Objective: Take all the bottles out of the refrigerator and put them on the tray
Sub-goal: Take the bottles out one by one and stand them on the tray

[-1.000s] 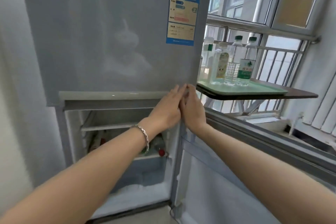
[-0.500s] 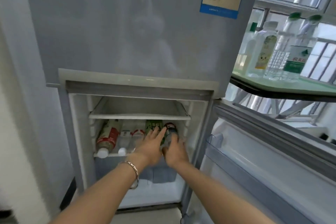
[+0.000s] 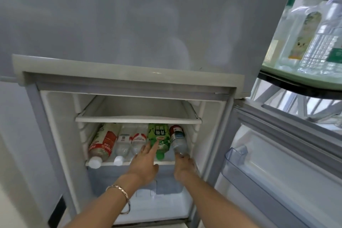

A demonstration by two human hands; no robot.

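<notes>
Open refrigerator (image 3: 129, 24), green tray (image 3: 277, 72) beside

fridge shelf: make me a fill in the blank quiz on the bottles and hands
1. The shelf holds ___ bottles lying on their sides.
2. The left hand touches a bottle with a ___ label.
3. The right hand grips the clear bottle lying furthest ___ in the row.
4. The refrigerator's lower door stands ___.
Missing words: five; green; right; open.

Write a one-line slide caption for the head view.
Left hand touches the green bottle; right hand grips the clear bottle beside it.
</notes>
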